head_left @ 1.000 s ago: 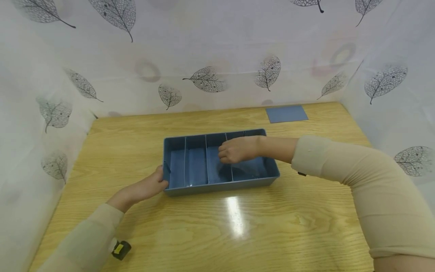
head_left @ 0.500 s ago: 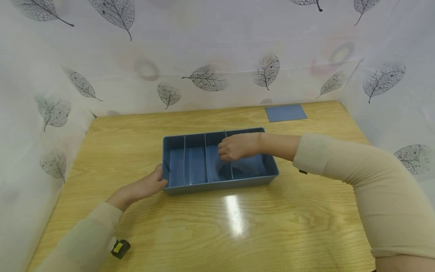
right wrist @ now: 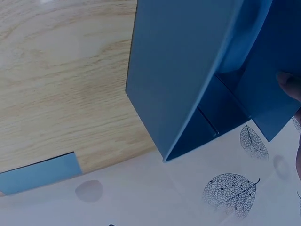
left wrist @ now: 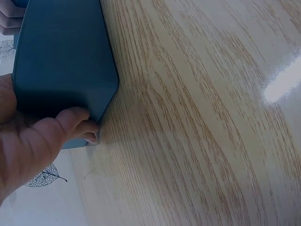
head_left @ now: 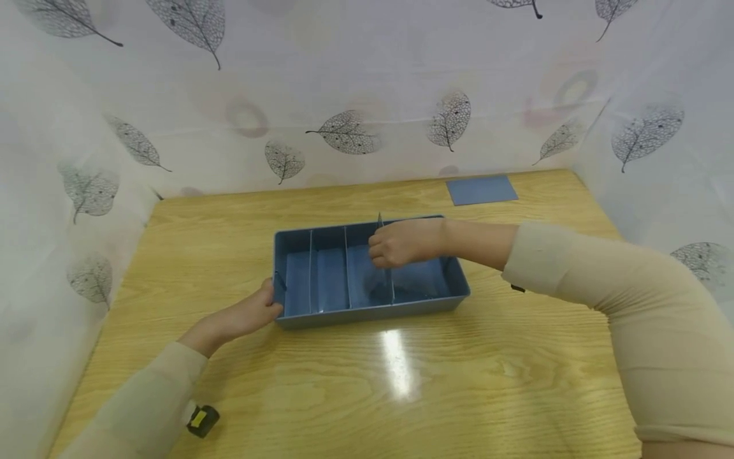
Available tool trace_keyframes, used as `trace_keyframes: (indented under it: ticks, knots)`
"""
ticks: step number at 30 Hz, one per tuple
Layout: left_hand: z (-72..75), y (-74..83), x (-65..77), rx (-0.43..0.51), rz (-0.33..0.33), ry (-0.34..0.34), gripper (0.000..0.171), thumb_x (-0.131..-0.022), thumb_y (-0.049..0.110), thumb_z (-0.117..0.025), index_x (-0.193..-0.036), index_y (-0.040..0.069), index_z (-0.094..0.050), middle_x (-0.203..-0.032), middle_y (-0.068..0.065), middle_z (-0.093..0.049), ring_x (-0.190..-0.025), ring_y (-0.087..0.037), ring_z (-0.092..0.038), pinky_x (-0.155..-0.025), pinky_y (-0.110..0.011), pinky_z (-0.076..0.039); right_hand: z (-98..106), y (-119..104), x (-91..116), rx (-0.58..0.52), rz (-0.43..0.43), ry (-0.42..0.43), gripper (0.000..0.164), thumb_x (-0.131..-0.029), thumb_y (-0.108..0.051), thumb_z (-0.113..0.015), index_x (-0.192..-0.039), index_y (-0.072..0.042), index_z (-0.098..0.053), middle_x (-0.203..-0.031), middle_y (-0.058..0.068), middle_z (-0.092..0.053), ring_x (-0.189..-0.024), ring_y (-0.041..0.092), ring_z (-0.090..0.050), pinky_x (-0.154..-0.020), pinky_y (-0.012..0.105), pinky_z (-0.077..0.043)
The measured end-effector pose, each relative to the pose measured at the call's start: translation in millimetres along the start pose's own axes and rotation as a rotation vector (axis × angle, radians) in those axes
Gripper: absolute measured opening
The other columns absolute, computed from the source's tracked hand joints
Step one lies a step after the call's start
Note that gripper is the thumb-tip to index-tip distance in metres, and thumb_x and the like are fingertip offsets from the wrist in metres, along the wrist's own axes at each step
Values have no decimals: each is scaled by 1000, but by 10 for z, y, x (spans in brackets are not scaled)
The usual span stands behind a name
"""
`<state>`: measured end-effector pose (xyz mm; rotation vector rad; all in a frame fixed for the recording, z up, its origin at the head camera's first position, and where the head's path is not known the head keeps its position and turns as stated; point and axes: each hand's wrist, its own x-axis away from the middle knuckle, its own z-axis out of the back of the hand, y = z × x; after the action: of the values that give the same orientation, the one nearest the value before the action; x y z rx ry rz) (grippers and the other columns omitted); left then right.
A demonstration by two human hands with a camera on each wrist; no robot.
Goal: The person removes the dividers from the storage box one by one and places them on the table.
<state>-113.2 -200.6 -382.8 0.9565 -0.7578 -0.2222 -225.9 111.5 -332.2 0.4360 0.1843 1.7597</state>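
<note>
A long blue divided box (head_left: pixel 373 313) lies on the wooden table in the head view. My left hand (head_left: pixel 246 317) grips its left end; the left wrist view shows the fingers (left wrist: pixel 77 122) against the end wall. Over the box's right half, my right hand (head_left: pixel 407 242) pinches a thin blue divider (right wrist: pixel 268 89). That divider's far corner stands above the box's back rim, and the right wrist view shows it tilted out past the rim, the thumb (right wrist: pixel 289 84) on its face. Two more dividers, a left one (head_left: pixel 311 274) and a middle one (head_left: pixel 348 274), stand upright inside the box.
A flat blue panel (head_left: pixel 482 190) lies at the table's back right. White leaf-patterned cloth (head_left: pixel 367 76) hangs behind the table and along both sides. A small black device with a yellow mark (head_left: pixel 202 421) sits by the left sleeve.
My right hand has risen slightly, lifting the divider's far end above the back rim. My left hand keeps its grip on the box's left end.
</note>
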Motion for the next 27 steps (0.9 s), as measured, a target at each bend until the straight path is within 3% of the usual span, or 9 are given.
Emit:
trace_keyframes:
  ticks: [12,19,27]
  knots:
    - [-8,12,1,11,-30,8,70,-94,3,-30,-139,-15,21,-147,-36,20,-137,-48,16,-108,-64,0,121,38,37,25,14,46,11,-84,-3,-64,-94,-7,-66,-90,3,-64,-80,18,-54,-72,29,-45]
    - [4,-22,3,1,12,-12,70,-97,7,-28,-140,-11,25,-147,-33,26,-136,-46,21,-108,-63,3,201,46,122,12,9,92,8,-84,0,-62,-87,-7,-64,-86,3,-63,-77,17,-52,-70,28,-44]
    - [9,-45,6,-9,1,3,68,-96,5,-28,-140,-13,20,-147,-35,22,-137,-47,18,-108,-64,0,345,79,160,-41,-7,134,9,-86,2,-60,-84,-6,-63,-83,4,-61,-77,19,-51,-71,29,-45]
